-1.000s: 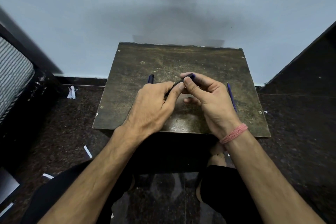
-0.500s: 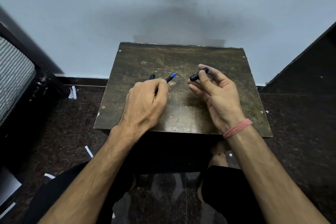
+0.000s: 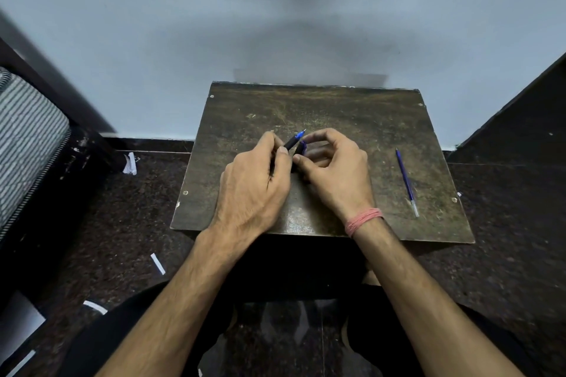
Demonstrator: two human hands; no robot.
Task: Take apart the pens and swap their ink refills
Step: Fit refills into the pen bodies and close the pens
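Observation:
My left hand (image 3: 255, 190) grips a dark pen (image 3: 294, 139) whose blue tip points up and to the right, over the middle of the small wooden table (image 3: 321, 107). Right beside it, my right hand (image 3: 333, 171) pinches a short dark pen piece with a blue end (image 3: 301, 148). The two parts lie close together, almost touching. A loose blue ink refill (image 3: 405, 179) lies on the table to the right, apart from both hands. Whatever lies under my left hand is hidden.
The table stands against a pale wall (image 3: 275, 24). A striped cushion (image 3: 24, 138) on a dark frame is at the left. White paper scraps (image 3: 157, 263) lie on the dark floor. A dark panel (image 3: 520, 113) rises at the right.
My hands pulled apart, leaving the pen with its tip bared in my left hand and the short piece in my right. Now they have come back together, and my right hand has lowered.

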